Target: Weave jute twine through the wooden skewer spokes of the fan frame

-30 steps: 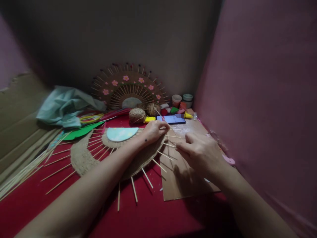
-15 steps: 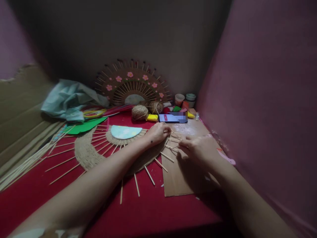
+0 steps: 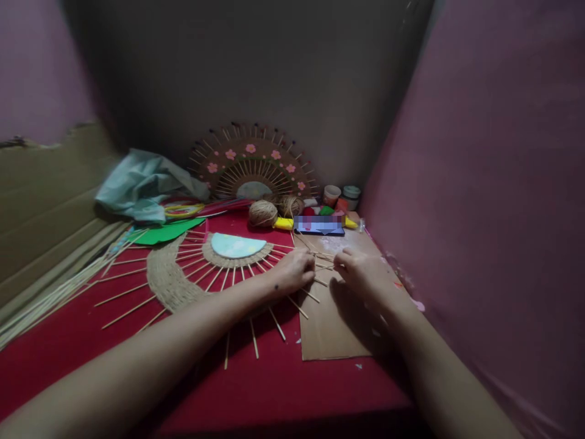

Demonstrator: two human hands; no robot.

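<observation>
A half-round stick fan (image 3: 171,274) lies flat, with jute twine woven through its radiating sticks and a pale blue half-disc (image 3: 238,245) at its centre. My left hand (image 3: 297,268) is closed at the fan's right end, gripping the woven edge and sticks; its fingertips are partly hidden. To its right, my right hand (image 3: 361,271) pinches a thin strand of jute twine (image 3: 325,267) that stretches between the two hands above the stick ends. Another length of twine runs from near the twine ball (image 3: 262,213) toward my left hand.
A finished-looking fan with pink flowers (image 3: 250,149) leans on the back wall. Cardboard (image 3: 329,341) lies under my right hand on the red cloth (image 3: 256,402). A phone (image 3: 320,230), small cups (image 3: 331,195), green sheet (image 3: 167,231) and loose sticks (image 3: 59,299) surround the work.
My left hand has moved slightly down and its fingers are more folded. My right hand stays close by with the strand. The camera view has shifted a little.
</observation>
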